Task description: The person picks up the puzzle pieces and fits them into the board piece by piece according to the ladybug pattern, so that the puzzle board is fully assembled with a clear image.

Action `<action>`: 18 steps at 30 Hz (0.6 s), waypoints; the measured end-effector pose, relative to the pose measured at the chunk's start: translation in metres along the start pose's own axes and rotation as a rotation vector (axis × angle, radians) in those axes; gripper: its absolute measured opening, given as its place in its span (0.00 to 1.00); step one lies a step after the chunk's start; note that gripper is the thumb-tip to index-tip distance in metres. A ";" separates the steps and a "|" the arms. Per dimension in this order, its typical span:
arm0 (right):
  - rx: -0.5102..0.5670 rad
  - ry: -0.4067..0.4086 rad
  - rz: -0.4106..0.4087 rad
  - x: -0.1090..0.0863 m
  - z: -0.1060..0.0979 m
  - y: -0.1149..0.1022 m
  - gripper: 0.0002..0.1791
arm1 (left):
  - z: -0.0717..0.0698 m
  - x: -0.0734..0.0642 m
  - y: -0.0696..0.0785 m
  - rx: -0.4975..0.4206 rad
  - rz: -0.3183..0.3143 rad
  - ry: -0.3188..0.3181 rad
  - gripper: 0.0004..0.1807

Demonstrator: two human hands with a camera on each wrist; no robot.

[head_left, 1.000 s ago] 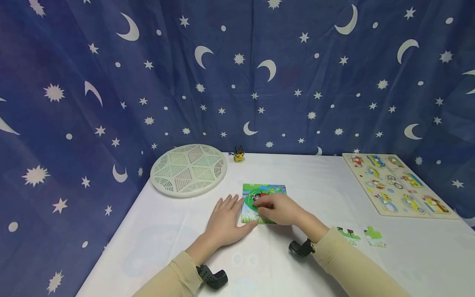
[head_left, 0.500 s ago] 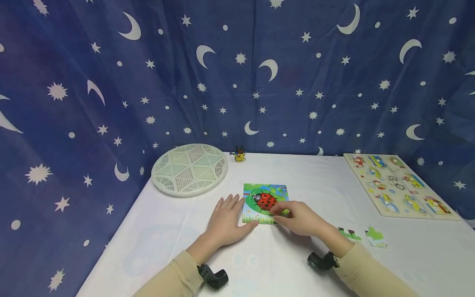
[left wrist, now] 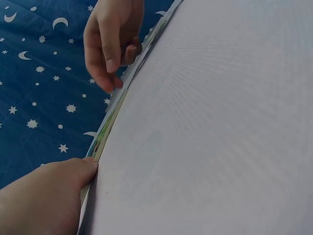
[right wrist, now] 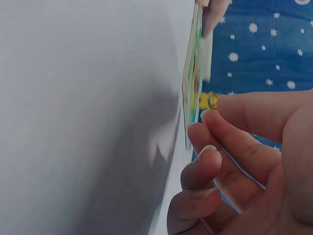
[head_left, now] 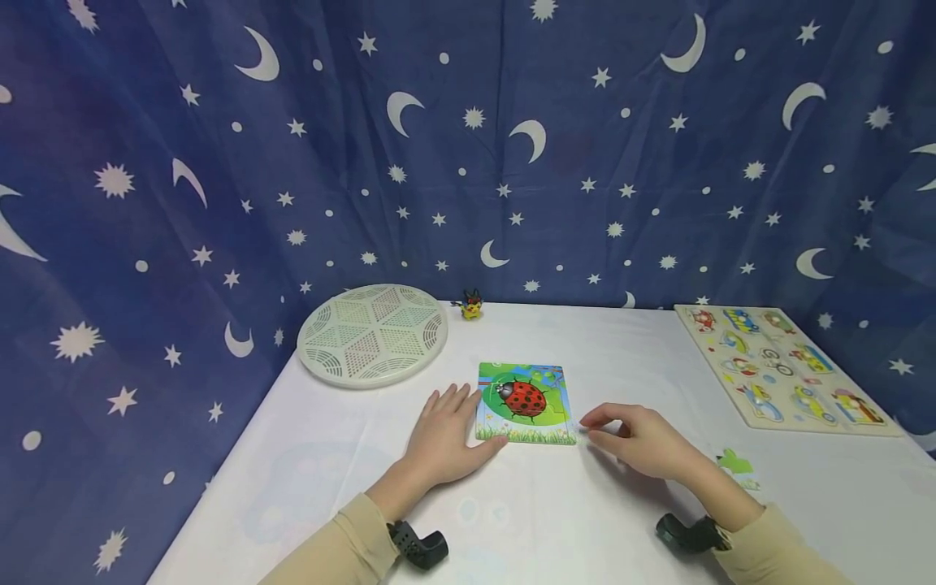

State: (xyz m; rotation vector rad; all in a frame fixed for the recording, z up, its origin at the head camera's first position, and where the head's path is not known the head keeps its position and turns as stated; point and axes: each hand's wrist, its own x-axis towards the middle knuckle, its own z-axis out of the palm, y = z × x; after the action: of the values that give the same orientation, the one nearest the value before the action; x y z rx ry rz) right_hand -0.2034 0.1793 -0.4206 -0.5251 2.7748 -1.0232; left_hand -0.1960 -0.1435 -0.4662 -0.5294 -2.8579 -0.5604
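Note:
A square ladybug jigsaw puzzle [head_left: 525, 402] lies flat on the white table, its red beetle in full view. My left hand [head_left: 444, 443] rests at its left side, fingers spread, with the thumb touching the front edge; the left wrist view shows that thumb [left wrist: 73, 174] against the puzzle's rim. To the right of the puzzle hovers my right hand [head_left: 643, 439], apart from it, fingers loosely bent and holding nothing. In the right wrist view, the fingers [right wrist: 203, 169] are bare. A loose green puzzle piece [head_left: 737, 465] lies beyond the right wrist, partly covered by the forearm.
At the back left sits a round pale perforated lid-like disc [head_left: 373, 335]. A small yellow and black figurine [head_left: 470, 305] stands beside it. A wooden peg puzzle board [head_left: 782, 370] lies at the right. Behind the table hangs a blue star-and-moon curtain [head_left: 556, 154].
My right hand has moved off the puzzle, to the right and nearer me, uncovering the ladybug. Its arm now hides another loose piece. The left hand has stayed in place.

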 end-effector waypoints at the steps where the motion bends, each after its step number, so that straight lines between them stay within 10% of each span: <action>1: -0.002 0.005 0.006 -0.002 -0.003 0.003 0.11 | 0.000 0.000 0.000 -0.001 0.000 0.000 0.49; 18: -0.112 0.007 0.065 -0.035 -0.046 0.054 0.17 | 0.001 0.001 -0.001 0.021 0.004 -0.003 0.49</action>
State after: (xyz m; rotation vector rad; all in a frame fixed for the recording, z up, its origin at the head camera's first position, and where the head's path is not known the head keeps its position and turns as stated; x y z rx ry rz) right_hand -0.1967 0.2584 -0.4203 -0.4430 2.8471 -0.8625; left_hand -0.1973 -0.1437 -0.4675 -0.5330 -2.8620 -0.5283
